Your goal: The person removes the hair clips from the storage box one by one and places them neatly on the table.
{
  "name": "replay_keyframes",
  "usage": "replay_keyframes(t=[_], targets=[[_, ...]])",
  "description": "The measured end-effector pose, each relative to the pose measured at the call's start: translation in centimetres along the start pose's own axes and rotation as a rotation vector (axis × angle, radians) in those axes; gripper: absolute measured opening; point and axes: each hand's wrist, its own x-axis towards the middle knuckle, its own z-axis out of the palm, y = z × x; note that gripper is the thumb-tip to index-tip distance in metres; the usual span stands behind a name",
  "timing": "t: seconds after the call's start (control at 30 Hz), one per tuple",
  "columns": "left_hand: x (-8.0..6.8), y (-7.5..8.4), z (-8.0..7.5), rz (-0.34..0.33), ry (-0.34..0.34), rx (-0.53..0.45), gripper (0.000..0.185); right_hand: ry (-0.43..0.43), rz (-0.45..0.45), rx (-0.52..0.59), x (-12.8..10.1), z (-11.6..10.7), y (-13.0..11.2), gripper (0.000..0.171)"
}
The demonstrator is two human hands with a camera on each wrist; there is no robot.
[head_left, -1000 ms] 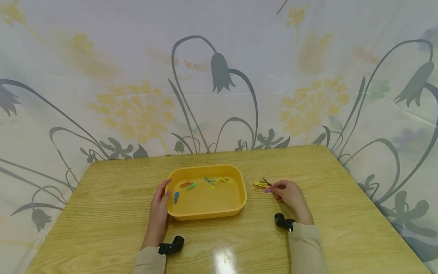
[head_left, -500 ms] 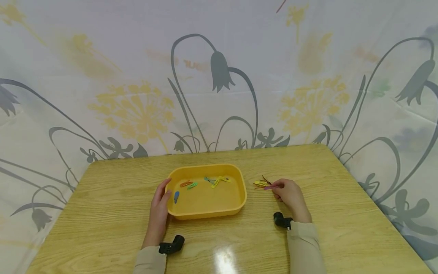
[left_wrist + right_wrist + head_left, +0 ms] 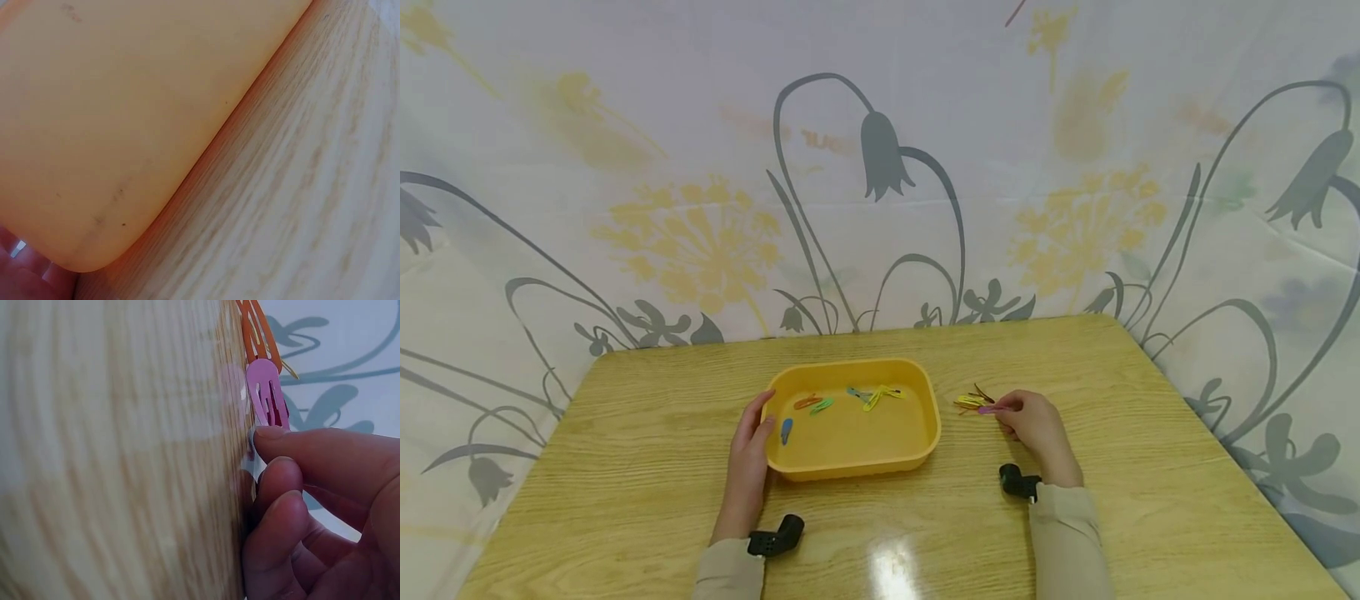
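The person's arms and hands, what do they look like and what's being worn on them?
Both hands are bare: the left hand and the right hand wear no gloves, and no rings show. Each forearm is covered by a plain beige long sleeve ending at the wrist. A small black camera unit is mounted at each wrist, angled toward the hand.

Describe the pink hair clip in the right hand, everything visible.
The pink hair clip is a small flat snap clip, matte pink, with a rounded end and slotted cut-outs along its middle. The right hand pinches one end between thumb and fingertips, the free end pointing away. It sits at the wooden table surface, just beside a small pile of clips, orange and yellow among them.
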Motion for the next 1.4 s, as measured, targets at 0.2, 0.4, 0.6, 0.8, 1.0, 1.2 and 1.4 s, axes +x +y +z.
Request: replay_keyframes(t=[0.2, 0.4, 0.6, 0.8, 1.0, 1.2, 1.4], targets=[[0.0, 0.1, 0.0, 0.008, -0.005, -0.009, 0.038, 0.019, -0.027, -0.032, 0.0, -0.1, -0.1, 0.014], [0.0, 0.0, 0.0, 0.010, -0.004, -0.006, 0.038, 0.001, -0.014, 0.021, 0.0, -0.1, 0.0, 0.016], [0.1, 0.0, 0.0, 0.008, 0.008, -0.007, 0.038, -0.015, 0.000, -0.009, 0.1, -0.3, 0.2, 0.019], [0.1, -0.1, 0.0, 0.005, 0.003, -0.004, 0.038, 0.010, 0.000, -0.025, 0.3, -0.7, 0.4, 0.024], [0.1, -0.2, -0.1, -0.001, 0.003, 0.009, 0.038, 0.043, -0.038, -0.025, 0.5, -0.7, 0.3, 0.028], [0.1, -0.3, -0.1, -0.011, 0.002, -0.001, 0.038, 0.053, -0.072, -0.027, 0.5, -0.8, 0.0, 0.033], [0.1, -0.1, 0.0, -0.004, 0.001, -0.001, 0.038, 0.042, -0.095, 0.034, 0.4, -0.5, -0.7, 0.035]])
